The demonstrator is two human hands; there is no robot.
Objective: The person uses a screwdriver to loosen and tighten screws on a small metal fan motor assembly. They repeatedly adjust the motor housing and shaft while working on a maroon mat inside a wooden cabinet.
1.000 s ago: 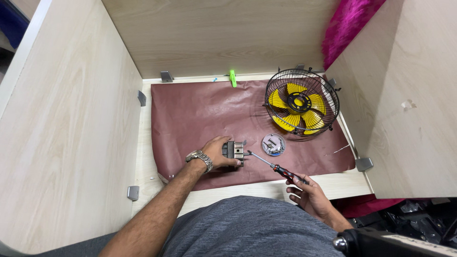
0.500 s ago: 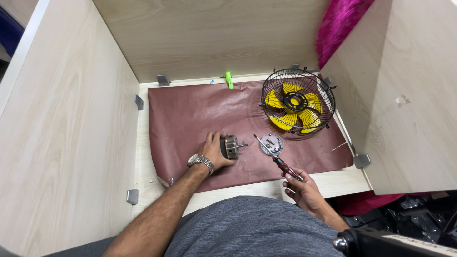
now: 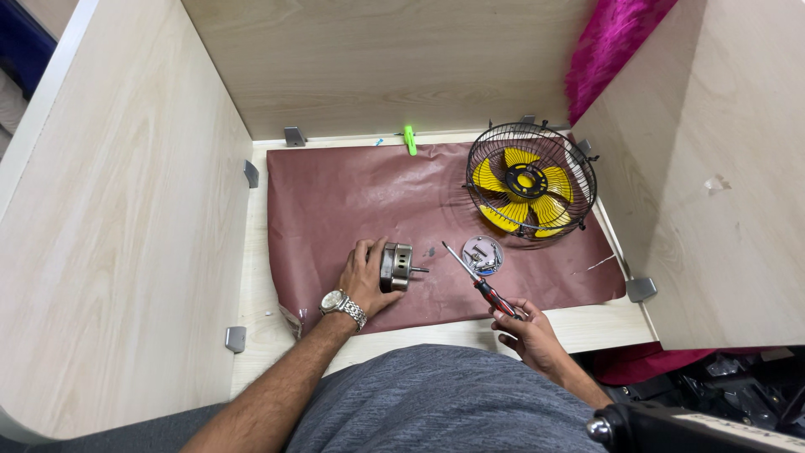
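My left hand (image 3: 362, 281) lies on the brown mat (image 3: 352, 193), fingers wrapped around the small metal motor (image 3: 396, 267). The motor rests on its side on the mat, near the front edge, its short shaft pointing right toward the screwdriver (image 3: 480, 285). A metal wristwatch (image 3: 344, 307) sits on my left wrist.

My right hand (image 3: 528, 334) is closed around the red and black handle of the screwdriver, over the pale strip of the desk (image 3: 604, 323) just in front of the mat. The shank slants up and to the left; its tip hangs above the mat, between the motor and a small round silver cap (image 3: 484, 254). The tip is apart from the motor shaft. Whether the shank touches the cap, I cannot tell.

Behind the cap, at the right rear of the mat, a fan (image 3: 530, 183) with yellow blades lies inside its black wire guard, well apart from both hands. A green clip (image 3: 409, 139) rests at the rear edge of the mat. Pale wooden panels (image 3: 126, 210) wall the desk on the left, rear and right.
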